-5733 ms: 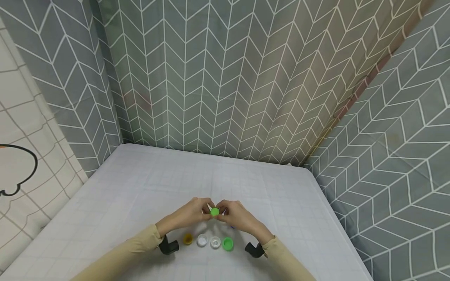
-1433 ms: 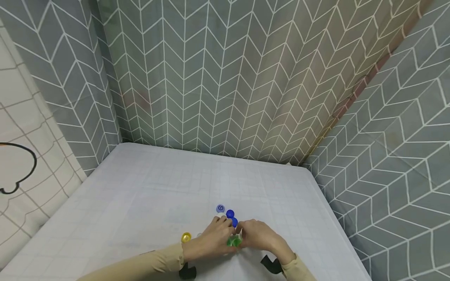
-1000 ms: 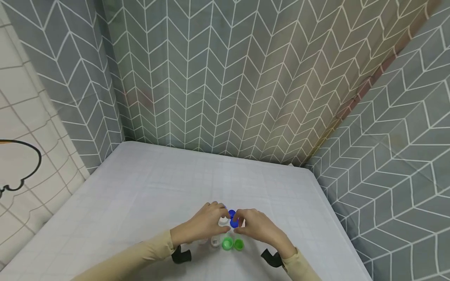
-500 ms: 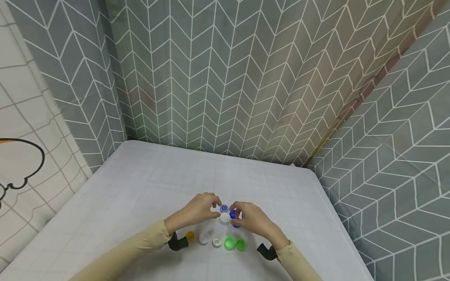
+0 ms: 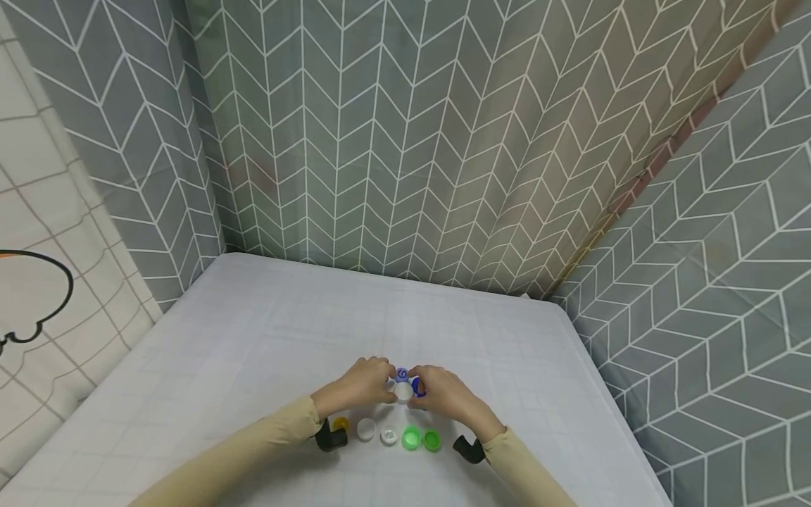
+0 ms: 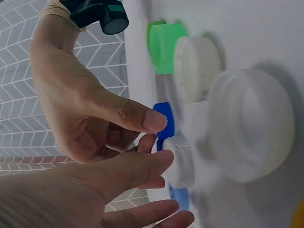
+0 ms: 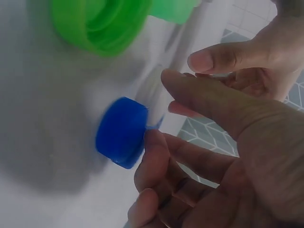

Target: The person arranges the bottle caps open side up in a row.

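In the head view, a white bottle cap (image 5: 403, 393) lies between my two hands. My left hand (image 5: 360, 386) reaches in from its left, with thumb and loosely bent fingers at its side; firm contact cannot be made out. From the other side comes my right hand (image 5: 448, 396), thumb near the white cap and fingers by a dark blue cap (image 7: 122, 130). A pale blue cap with a swirl mark (image 5: 402, 374) sits just beyond the white one. The second dark blue cap is largely hidden behind the right hand. Neither hand visibly lifts anything.
Nearer me runs a row of caps: yellow (image 5: 341, 424), white (image 5: 366, 429), white with inner ring (image 5: 389, 436), light green (image 5: 412, 438) and darker green (image 5: 432, 441). Black wrist devices (image 5: 331, 436) hang beside both hands. Patterned curtains (image 5: 380, 141) enclose the white table (image 5: 304, 310).
The green cap earlier held between both hands now lies at the row's right end. Both hands have since moved away from the row and closed in around the white cap.
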Demonstrator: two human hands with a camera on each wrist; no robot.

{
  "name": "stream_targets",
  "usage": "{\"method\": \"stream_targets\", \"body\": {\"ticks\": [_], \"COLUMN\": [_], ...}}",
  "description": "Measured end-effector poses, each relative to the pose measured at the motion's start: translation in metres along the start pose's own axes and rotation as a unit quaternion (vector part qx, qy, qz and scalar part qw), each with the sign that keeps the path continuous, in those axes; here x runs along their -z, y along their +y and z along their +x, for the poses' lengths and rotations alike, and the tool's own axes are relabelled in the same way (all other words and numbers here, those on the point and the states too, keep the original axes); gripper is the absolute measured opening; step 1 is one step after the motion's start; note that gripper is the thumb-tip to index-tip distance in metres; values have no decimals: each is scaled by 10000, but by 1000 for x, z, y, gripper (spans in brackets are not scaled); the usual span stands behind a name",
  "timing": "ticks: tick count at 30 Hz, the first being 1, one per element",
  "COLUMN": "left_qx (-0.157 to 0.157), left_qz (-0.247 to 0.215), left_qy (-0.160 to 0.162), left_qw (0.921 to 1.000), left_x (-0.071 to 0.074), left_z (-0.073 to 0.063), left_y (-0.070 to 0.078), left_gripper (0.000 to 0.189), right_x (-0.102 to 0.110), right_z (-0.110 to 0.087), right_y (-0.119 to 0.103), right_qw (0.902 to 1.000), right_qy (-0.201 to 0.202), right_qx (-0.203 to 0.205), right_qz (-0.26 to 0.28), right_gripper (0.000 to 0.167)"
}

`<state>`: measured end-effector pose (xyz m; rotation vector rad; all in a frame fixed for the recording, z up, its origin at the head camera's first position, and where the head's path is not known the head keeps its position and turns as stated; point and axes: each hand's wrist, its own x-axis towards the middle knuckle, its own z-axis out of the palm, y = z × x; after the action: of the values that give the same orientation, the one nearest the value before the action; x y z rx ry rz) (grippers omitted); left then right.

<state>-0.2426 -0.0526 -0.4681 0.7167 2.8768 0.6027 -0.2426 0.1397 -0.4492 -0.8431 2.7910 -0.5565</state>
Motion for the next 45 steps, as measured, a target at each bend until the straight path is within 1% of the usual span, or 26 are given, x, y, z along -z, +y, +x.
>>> {"method": "stream_targets", "body": {"ticks": [3,6,12,19,26,30,35,39,42,45], "left_qx": [-56,-106,-197,-371,-466,-481,-403,-219,-83,-71], "left_qz": [122,244,173,272,295,228,-32,-458,-767,-1056], "left_qy": [-11,14,107,361,471,524,492,352,206,141], "left_qw": [9999,9996,9996,9983,9974,9972,9980,9981,9968,9943], "left_x": [-4,-5,-8,-12,-13,-11,-8,-3,0,3], "left_z": [4,6,7,6,5,4,2,0,-3,-5], "left_y": [-2,-1,1,0,-1,-1,-1,-2,-3,-4], "left_gripper": [35,32,28,23,23,23,25,29,32,35], "right_x": [-2,-3,-5,-9,-12,-11,-7,-3,0,3], "right_z": [2,4,5,3,4,5,3,3,2,1], "right_y": [1,1,-1,-2,0,1,-1,-4,-5,-6], "right_qw": [9999,9997,9995,9992,9990,9990,9991,9994,9997,9995], "right_qy": [38,117,194,240,245,257,291,284,241,193], "right_qx": [-62,-83,-18,52,130,183,174,103,96,158], "right_qz": [-94,-205,-233,-314,-348,-301,-268,-192,-30,195], "right_gripper": [45,41,25,25,26,27,29,32,33,35]}}
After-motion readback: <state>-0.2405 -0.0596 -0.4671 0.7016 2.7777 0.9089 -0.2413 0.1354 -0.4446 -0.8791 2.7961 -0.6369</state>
